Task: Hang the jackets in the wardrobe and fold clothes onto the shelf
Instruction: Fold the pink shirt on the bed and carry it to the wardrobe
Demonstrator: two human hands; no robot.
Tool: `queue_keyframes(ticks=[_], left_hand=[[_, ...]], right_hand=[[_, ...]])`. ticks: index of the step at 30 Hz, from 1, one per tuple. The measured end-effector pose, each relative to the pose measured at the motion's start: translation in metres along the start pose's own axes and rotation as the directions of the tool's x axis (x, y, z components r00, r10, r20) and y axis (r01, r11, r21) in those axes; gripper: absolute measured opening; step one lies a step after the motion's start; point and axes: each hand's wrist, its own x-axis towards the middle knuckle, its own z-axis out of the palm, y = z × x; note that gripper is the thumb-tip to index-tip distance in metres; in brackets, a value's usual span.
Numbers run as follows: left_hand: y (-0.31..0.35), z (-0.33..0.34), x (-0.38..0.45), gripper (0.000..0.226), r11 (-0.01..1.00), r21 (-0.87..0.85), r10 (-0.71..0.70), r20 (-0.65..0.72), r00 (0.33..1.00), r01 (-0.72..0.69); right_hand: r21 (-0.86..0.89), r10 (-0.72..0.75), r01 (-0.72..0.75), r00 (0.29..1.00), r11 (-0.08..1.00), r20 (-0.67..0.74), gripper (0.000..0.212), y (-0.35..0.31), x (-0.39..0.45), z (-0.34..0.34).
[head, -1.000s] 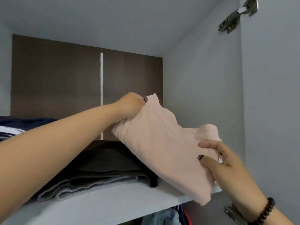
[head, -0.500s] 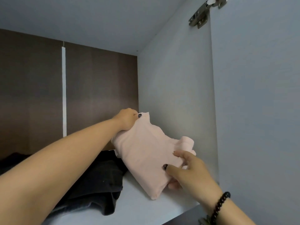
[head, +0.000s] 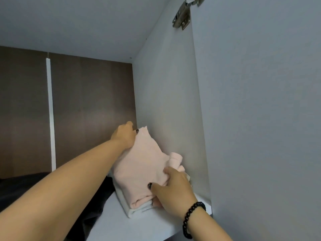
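Soft folded pink top (head: 144,171) on white shelf (head: 139,225); left hand (head: 125,136) pinching its far corner, right hand (head: 172,190) gripping its near fold

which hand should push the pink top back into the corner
Probably the right hand: it grips the pink top's near edge, so it can push inward. The left hand already holds the far end by the side wall.
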Motion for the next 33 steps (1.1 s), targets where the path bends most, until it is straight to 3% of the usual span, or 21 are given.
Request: queue_keyframes(ticks=[2,4,7,9,11,14,17,22,25,29,33], left_hand=[[0.000,0.009,-0.012,0.049,0.996,0.082,0.010,0.140,0.990,-0.021],[0.003,0.015,-0.027,0.053,0.983,0.142,0.077,0.264,0.961,-0.118],[0.006,0.018,-0.047,0.056,0.943,0.234,0.098,0.484,0.870,-0.237],[0.003,0.019,-0.057,0.059,0.924,0.274,0.075,0.553,0.830,-0.267],[-0.002,0.019,-0.066,0.059,0.900,0.331,0.060,0.547,0.835,-0.282],[-0.010,0.020,-0.080,0.064,0.898,0.367,0.029,0.503,0.864,-0.244],[-0.013,0.020,-0.093,0.063,0.926,0.326,0.008,0.482,0.876,-0.188],[-0.005,0.006,-0.113,0.057,0.957,0.263,-0.022,0.479,0.877,-0.120],[0.003,-0.014,-0.130,0.064,0.915,0.396,-0.126,0.456,0.881,-0.074],[0.013,-0.049,-0.152,0.073,0.840,0.540,-0.184,0.357,0.916,-0.042],[0.017,-0.097,-0.173,0.071,0.841,0.541,-0.169,0.294,0.941,-0.018]], right_hand=[[0.024,0.058,-0.060,0.997,0.998,0.059,0.060,0.005,0.000,-0.004],[-0.139,0.034,-0.034,0.999,0.990,0.000,0.057,0.005,-0.002,-0.009],[-0.439,-0.231,0.095,0.936,0.893,-0.266,0.037,-0.008,-0.003,-0.008],[-0.535,-0.423,0.225,0.861,0.814,-0.282,0.028,-0.017,0.004,-0.001],[-0.612,-0.451,0.271,0.878,0.743,-0.159,0.029,-0.016,0.014,0.009],[-0.708,-0.171,0.144,0.985,0.691,0.034,0.050,0.002,0.023,0.015],[-0.730,-0.075,0.123,0.992,0.673,0.098,0.067,0.011,0.024,0.015],[-0.716,-0.075,0.152,0.988,0.682,0.138,0.072,0.010,0.020,0.012],[-0.693,-0.108,0.184,0.983,0.697,0.152,0.064,0.005,0.010,0.004],[-0.390,-0.285,0.317,0.949,0.865,0.137,0.057,-0.006,-0.012,-0.009],[-0.283,-0.387,0.394,0.918,0.875,0.082,0.065,-0.025,-0.032,-0.020]])
